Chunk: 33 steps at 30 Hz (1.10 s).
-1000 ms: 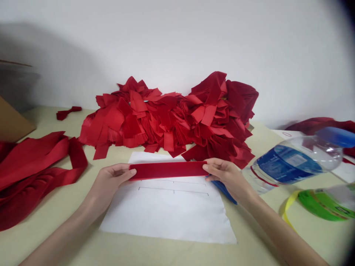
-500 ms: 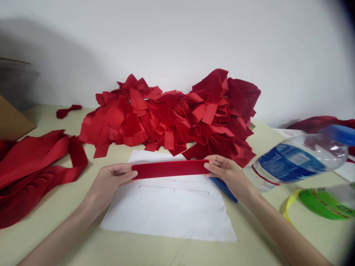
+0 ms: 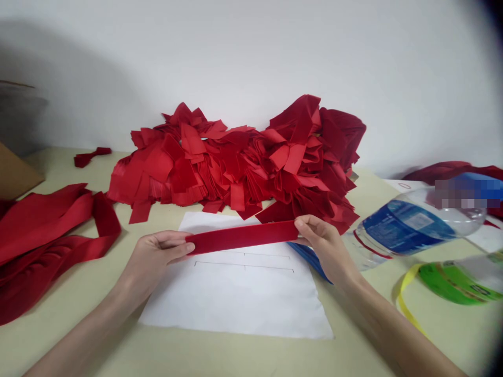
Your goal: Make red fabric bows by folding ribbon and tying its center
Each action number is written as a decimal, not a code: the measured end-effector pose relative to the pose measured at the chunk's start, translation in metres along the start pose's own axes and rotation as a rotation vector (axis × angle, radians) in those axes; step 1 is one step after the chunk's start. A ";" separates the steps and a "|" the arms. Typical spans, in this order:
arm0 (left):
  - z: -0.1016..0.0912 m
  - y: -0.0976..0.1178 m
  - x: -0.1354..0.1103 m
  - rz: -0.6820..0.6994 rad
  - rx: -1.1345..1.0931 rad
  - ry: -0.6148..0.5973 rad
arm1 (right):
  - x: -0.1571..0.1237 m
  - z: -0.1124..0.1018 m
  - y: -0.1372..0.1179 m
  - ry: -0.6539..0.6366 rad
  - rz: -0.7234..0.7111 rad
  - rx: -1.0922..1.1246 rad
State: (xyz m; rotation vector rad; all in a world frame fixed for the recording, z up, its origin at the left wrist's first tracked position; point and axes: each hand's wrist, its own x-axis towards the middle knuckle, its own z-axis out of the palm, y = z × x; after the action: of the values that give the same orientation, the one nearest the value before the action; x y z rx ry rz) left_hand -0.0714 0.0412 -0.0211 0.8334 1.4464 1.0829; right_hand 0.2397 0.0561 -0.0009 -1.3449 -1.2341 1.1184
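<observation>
A strip of red velvet ribbon [image 3: 243,237] is stretched flat between my two hands, its right end a little higher. My left hand [image 3: 161,254] pinches the left end between thumb and fingers. At the other end, my right hand [image 3: 320,238] grips the ribbon with the thumb on top. Beneath the ribbon lies a white sheet of paper [image 3: 236,306] with thin ruled lines and tick marks. Something blue [image 3: 312,259], partly covered by my right hand, sits at the sheet's right edge; its kind cannot be made out.
A large heap of cut red ribbon pieces [image 3: 220,167] stands against the wall. Long red ribbon [image 3: 58,230] lies at left, near a small red bow [image 3: 92,156] and a cardboard box [image 3: 15,175]. Plastic bottles with blue [image 3: 404,228] and green [image 3: 451,285] labels and a yellow band [image 3: 404,296] are at right.
My right hand has risen slightly with its end of the ribbon, so the strip tilts more. My left hand still holds its end. The whole view has shifted a little.
</observation>
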 end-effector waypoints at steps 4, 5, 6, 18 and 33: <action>0.005 0.002 -0.005 -0.004 0.014 0.002 | 0.000 0.001 0.002 0.087 -0.134 -0.296; 0.006 0.002 -0.006 -0.017 0.013 -0.005 | 0.001 0.001 0.003 0.119 -0.165 -0.363; 0.007 0.003 -0.008 -0.032 0.008 -0.013 | 0.001 0.000 0.003 0.153 -0.198 -0.414; 0.003 0.006 -0.004 -0.076 -0.156 -0.129 | -0.008 0.003 -0.005 0.176 -0.304 -0.526; 0.003 0.005 -0.007 -0.114 -0.125 -0.035 | -0.002 0.003 0.003 0.103 -0.231 -0.400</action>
State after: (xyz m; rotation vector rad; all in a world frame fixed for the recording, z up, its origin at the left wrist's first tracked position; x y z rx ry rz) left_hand -0.0679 0.0369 -0.0145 0.6706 1.3658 1.0558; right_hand 0.2372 0.0545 -0.0041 -1.4847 -1.5457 0.6532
